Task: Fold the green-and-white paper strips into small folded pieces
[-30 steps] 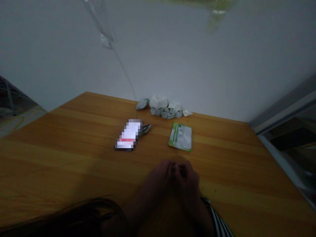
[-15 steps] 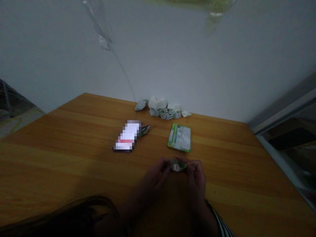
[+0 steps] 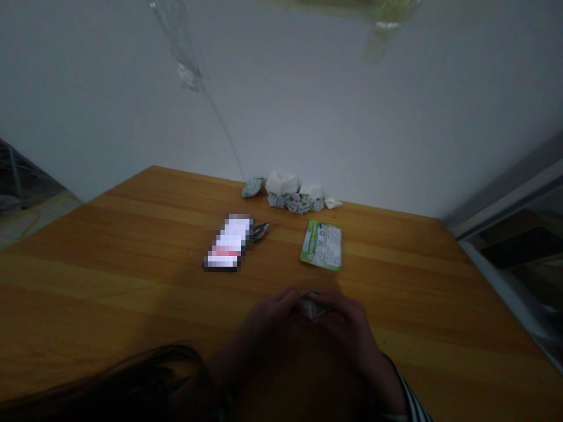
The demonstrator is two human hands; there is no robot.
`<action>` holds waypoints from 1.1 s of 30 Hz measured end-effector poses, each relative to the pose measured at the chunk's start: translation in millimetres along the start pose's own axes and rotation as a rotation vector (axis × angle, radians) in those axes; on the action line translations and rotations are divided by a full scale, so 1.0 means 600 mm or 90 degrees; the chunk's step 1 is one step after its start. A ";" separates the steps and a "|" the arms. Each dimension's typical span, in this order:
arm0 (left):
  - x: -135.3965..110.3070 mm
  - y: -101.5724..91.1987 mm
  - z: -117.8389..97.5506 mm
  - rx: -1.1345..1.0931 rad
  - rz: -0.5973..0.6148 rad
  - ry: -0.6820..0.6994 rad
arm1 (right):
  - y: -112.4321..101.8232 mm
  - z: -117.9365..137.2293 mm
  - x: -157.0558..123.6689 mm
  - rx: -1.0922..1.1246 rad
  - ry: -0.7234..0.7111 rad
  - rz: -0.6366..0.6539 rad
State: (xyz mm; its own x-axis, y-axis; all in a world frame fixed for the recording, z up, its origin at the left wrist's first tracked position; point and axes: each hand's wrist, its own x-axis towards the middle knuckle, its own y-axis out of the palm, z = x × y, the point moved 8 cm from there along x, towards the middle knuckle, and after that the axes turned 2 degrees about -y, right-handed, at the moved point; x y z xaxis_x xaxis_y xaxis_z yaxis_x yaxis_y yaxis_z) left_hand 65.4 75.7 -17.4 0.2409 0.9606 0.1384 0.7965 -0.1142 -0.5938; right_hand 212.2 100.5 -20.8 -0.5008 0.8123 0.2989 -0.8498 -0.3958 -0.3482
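Observation:
A small crumpled printed wrapper (image 3: 311, 306), whitish, is held low over the near part of the table, between both hands. My left hand (image 3: 273, 309) pinches its left side with the fingertips. On the other side my right hand (image 3: 349, 319) grips it, with the fingers over its top and right edge. Just beyond the hands lies a flat green and white printed packet (image 3: 322, 246). The wrapper's underside and some fingertips are hidden in shadow.
Left of the packet a lit phone (image 3: 229, 241) lies on the wooden table (image 3: 109, 234), with a small dark wrapper (image 3: 261, 231) at its side. Against the wall sit several crumpled printed wrappers (image 3: 297, 202) and white tissues (image 3: 281, 183). Dark hair (image 3: 145, 381) covers the lower left.
My right hand has turned inward, its fingers now reaching over the wrapper. The wrapper looks more tightly gathered and sits slightly lower. Things on the table have stayed put.

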 end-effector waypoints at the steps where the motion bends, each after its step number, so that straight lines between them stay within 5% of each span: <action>1: 0.000 0.000 0.000 -0.021 0.004 -0.002 | -0.004 0.001 0.001 0.002 0.000 -0.004; 19: 0.000 0.008 0.016 -0.067 0.005 -0.092 | -0.001 -0.003 -0.001 -0.076 -0.008 0.062; 25: 0.002 0.000 0.012 -0.089 -0.027 -0.104 | -0.005 -0.006 0.007 0.013 0.028 -0.062; 33: 0.001 -0.015 0.018 -0.217 -0.191 -0.148 | -0.002 -0.022 -0.009 0.102 0.135 -0.236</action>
State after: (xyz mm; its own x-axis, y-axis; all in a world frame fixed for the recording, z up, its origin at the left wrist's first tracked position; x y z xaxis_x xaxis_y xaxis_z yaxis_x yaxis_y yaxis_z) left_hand 52.3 80.0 -20.7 -0.1253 0.9903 0.0599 0.9566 0.1366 -0.2576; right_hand 218.3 102.5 -33.7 -0.1278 0.9748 0.1831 -0.9883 -0.1097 -0.1059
